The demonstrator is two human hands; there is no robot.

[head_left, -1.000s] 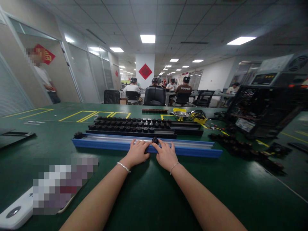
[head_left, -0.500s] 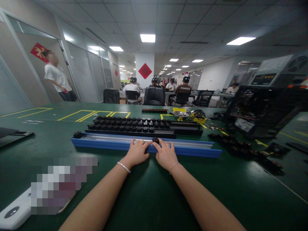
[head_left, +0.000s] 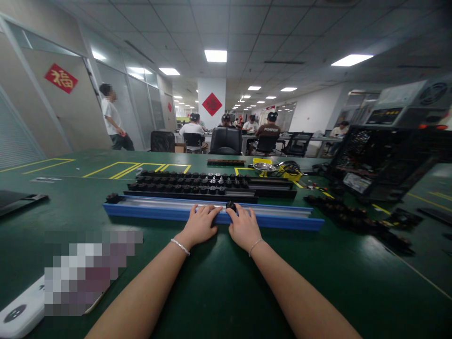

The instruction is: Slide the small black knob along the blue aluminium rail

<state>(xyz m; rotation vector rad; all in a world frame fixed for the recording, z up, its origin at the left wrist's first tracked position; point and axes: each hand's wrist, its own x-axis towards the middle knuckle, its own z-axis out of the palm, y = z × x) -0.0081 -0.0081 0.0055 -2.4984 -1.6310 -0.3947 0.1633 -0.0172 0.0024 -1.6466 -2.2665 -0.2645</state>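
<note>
Green matting covers the work table (head_left: 219, 292), and a white gadget (head_left: 21, 310) lies at its near left corner. The left hand (head_left: 200, 225) lies flat on the near edge of the long blue tray (head_left: 282, 220), fingers loose, with nothing in its grip. The right hand (head_left: 243, 227) lies beside it, and its fingertips (head_left: 236, 213) touch a small black knob (head_left: 230, 205) that sits on the silver rail (head_left: 158, 203) inside the tray. I cannot tell if those fingers pinch the knob or only touch it. I think this goes best with a gentle push straight along the rail, while the left hand presses the tray down so it does not slide. The blue tray holds that knob in the middle and one more black piece (head_left: 112, 197) at its left end. Behind it, two black trays (head_left: 197, 188) hold rows of black knobs. Farther back stands a metal bowl (head_left: 263, 166); what is in it is hidden.
</note>
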